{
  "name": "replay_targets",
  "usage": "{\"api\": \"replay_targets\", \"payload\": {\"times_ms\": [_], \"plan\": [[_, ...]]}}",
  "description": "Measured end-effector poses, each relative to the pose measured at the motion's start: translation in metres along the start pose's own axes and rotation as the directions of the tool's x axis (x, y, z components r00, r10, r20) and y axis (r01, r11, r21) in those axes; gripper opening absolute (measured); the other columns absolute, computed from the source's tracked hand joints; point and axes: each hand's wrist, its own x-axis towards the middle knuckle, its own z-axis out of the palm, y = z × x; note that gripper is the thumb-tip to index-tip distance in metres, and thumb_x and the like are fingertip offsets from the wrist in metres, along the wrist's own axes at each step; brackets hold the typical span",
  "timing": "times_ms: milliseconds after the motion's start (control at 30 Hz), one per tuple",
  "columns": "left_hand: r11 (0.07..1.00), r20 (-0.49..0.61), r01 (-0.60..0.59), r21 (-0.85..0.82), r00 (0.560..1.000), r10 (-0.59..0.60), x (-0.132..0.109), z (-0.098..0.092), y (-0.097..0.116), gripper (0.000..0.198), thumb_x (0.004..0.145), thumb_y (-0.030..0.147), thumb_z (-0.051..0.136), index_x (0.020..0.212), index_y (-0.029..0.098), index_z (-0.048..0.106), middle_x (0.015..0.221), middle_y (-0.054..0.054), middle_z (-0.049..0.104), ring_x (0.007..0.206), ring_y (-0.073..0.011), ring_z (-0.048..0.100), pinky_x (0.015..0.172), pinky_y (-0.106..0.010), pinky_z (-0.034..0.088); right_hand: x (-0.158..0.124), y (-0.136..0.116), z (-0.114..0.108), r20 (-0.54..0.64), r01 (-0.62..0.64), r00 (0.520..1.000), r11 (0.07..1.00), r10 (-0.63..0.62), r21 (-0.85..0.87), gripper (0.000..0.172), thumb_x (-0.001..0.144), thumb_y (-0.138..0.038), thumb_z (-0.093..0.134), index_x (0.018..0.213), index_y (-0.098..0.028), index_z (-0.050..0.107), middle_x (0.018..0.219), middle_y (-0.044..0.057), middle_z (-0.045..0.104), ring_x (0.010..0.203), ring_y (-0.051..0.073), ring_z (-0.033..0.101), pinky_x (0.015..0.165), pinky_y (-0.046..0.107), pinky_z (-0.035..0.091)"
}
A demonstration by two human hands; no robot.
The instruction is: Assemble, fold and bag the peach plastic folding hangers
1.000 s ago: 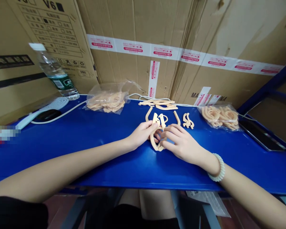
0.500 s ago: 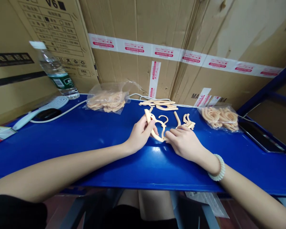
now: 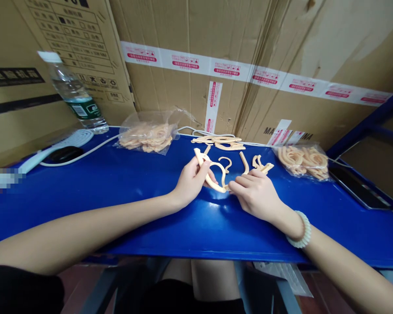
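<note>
The left hand [image 3: 191,182] pinches a curved beige piece [image 3: 217,187] while the right hand [image 3: 258,192], fingers curled, grips its other side, where gentle pressure seems wisest.

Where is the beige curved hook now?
Near the head view's centre, the beige curved hook lies on the glossy blue tabletop, just left of a short bent bar.

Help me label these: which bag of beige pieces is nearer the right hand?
The right bag, lying beyond the bracelet-wearing right hand; the left bag lies farther off, near the bottle.
</note>
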Motion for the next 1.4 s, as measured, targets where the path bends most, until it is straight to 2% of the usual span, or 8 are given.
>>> {"api": "replay_targets", "payload": {"times_ms": [133,267,367,533,700,867,1267,1400], "plan": [[0.992,-0.091,0.102,-0.075,0.990,-0.109,0.006,-0.002,-0.003,0.028,0.093,0.041,0.063,0.083,0.018,0.051,0.058,0.003,0.061,0.049,-0.0138,0.063,0.051,-0.025,0.056,-0.002,0.004,-0.001,-0.030,0.015,0.999,1.000,-0.014,0.019,0.024,0.097,-0.010,0.043,0.081,-0.021,0.059,0.068,0.002,0.063,0.063,0.018,0.052,0.069,0.034,0.030],[0.978,-0.168,0.155,-0.139,0.970,-0.178,0.011,-0.004,-0.003,0.026,0.095,0.037,0.062,0.081,0.018,0.050,0.056,0.004,0.058,0.048,-0.0125,0.061,0.052,-0.025,0.057,-0.008,0.024,-0.001,-0.016,-0.158,0.986,0.957,0.167,0.244,0.013,0.101,-0.020,0.046,0.106,-0.019,0.058,0.080,0.004,0.071,0.068,0.020,0.059,0.071,0.033,0.036],[0.981,-0.133,0.150,-0.121,0.977,-0.166,0.011,-0.004,0.000,0.024,0.095,0.037,0.062,0.084,0.018,0.051,0.057,0.003,0.060,0.048,-0.0134,0.063,0.052,-0.026,0.058,-0.012,0.043,0.001,-0.002,-0.256,0.962,0.904,0.273,0.342,0.023,0.100,-0.021,0.051,0.123,-0.019,0.052,0.090,0.006,0.074,0.082,0.024,0.063,0.079,0.035,0.041],[0.985,-0.134,0.154,-0.084,0.977,-0.164,0.008,-0.003,0.001,0.022,0.098,0.034,0.057,0.084,0.018,0.051,0.057,0.003,0.060,0.049,-0.0145,0.064,0.052,-0.027,0.058,-0.014,0.059,0.011,-0.094,-0.211,0.960,0.902,0.264,0.377,0.016,0.096,-0.011,0.050,0.101,-0.022,0.060,0.104,0.008,0.073,0.103,0.027,0.061,0.098,0.046,0.041],[0.986,-0.130,0.142,-0.089,0.980,-0.153,0.008,-0.003,0.000,0.019,0.098,0.031,0.056,0.085,0.018,0.052,0.057,0.003,0.061,0.049,-0.0145,0.064,0.052,-0.027,0.058,-0.014,0.056,0.021,-0.064,-0.229,0.952,0.835,0.300,0.501,0.013,0.096,-0.013,0.053,0.096,-0.021,0.063,0.098,0.008,0.073,0.098,0.026,0.067,0.092,0.043,0.049],[0.985,-0.121,0.144,-0.098,0.980,-0.156,0.009,-0.002,0.000,0.018,0.099,0.029,0.054,0.085,0.018,0.052,0.057,0.002,0.061,0.049,-0.0148,0.064,0.051,-0.026,0.058,-0.015,0.056,0.029,0.001,-0.240,0.957,0.792,0.290,0.561,0.012,0.094,-0.016,0.058,0.097,-0.020,0.068,0.105,0.009,0.074,0.102,0.025,0.069,0.091,0.039,0.053],[0.985,-0.114,0.144,-0.093,0.982,-0.154,0.009,-0.002,0.000,0.019,0.103,0.025,0.047,0.087,0.017,0.051,0.057,0.002,0.061,0.049,-0.0142,0.064,0.051,-0.026,0.058,-0.021,0.067,0.040,0.076,-0.289,0.956,0.867,0.283,0.405,0.013,0.092,-0.024,0.066,0.099,-0.019,0.075,0.111,0.013,0.073,0.104,0.032,0.066,0.097,0.055,0.050],[0.981,-0.103,0.156,-0.112,0.981,-0.167,0.009,-0.002,0.000,0.018,0.104,0.026,0.047,0.089,0.017,0.052,0.061,0.002,0.062,0.052,-0.0133,0.064,0.054,-0.027,0.059,-0.023,0.068,0.038,0.112,-0.321,0.947,0.866,0.302,0.382,0.014,0.093,-0.023,0.064,0.099,-0.016,0.075,0.106,0.014,0.072,0.098,0.031,0.066,0.092,0.050,0.054]]}}
